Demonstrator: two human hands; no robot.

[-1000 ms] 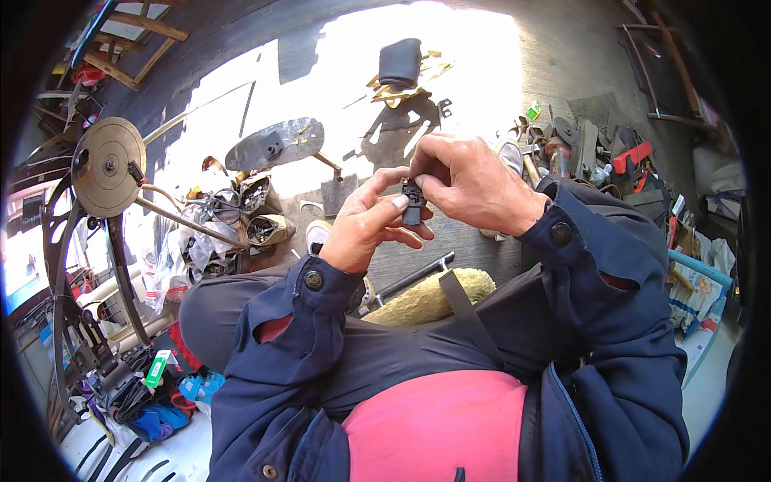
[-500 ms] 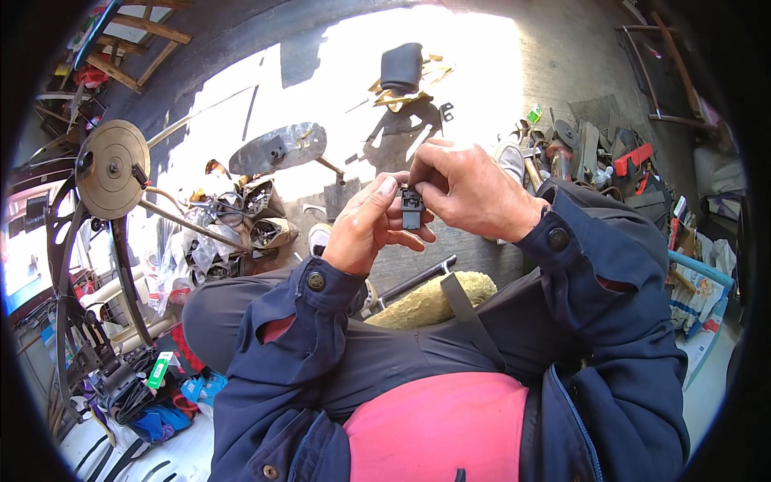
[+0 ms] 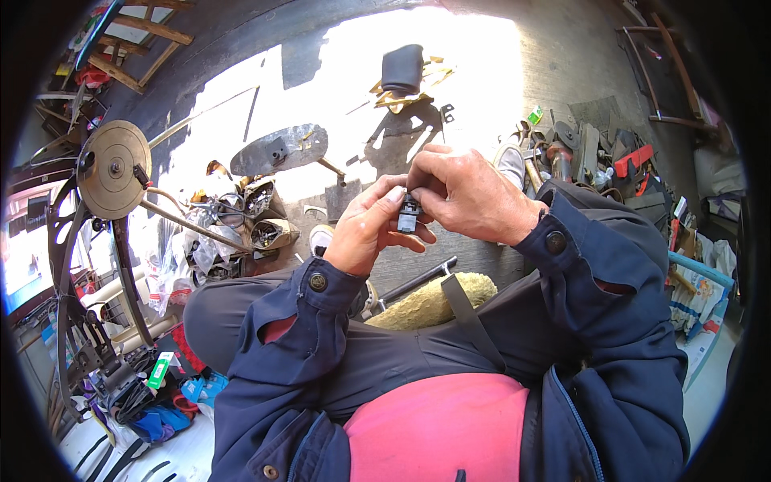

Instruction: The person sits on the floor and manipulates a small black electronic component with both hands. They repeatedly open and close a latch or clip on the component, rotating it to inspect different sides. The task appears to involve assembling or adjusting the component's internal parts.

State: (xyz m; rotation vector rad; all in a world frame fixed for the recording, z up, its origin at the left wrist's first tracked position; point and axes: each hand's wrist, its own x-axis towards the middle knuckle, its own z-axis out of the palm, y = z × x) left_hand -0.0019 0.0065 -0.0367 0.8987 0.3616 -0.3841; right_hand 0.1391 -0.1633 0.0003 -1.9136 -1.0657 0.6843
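In front of my lap, both hands meet over a small dark metal piece [image 3: 409, 216] with a grey, boxy lower end, perhaps a buckle. My left hand [image 3: 365, 229] holds it from the left, thumb on its side and fingers curled behind it. My right hand [image 3: 474, 193] is closed at its upper end, thumb and forefinger pinched together. Whatever lies between those right fingertips is hidden by the hand.
A hand machine with a round wheel [image 3: 114, 169] stands at left, near open bags [image 3: 269, 233] of small parts. A folding stool [image 3: 401, 71] stands ahead. Tools and scraps, including a red-handled one [image 3: 634, 160], pile up at right. A yellow fuzzy pad [image 3: 438, 304] lies beneath my hands.
The metal piece has tilted a little in my left hand, and its grey end now catches more light. My right fingers have shifted slightly at its upper end.
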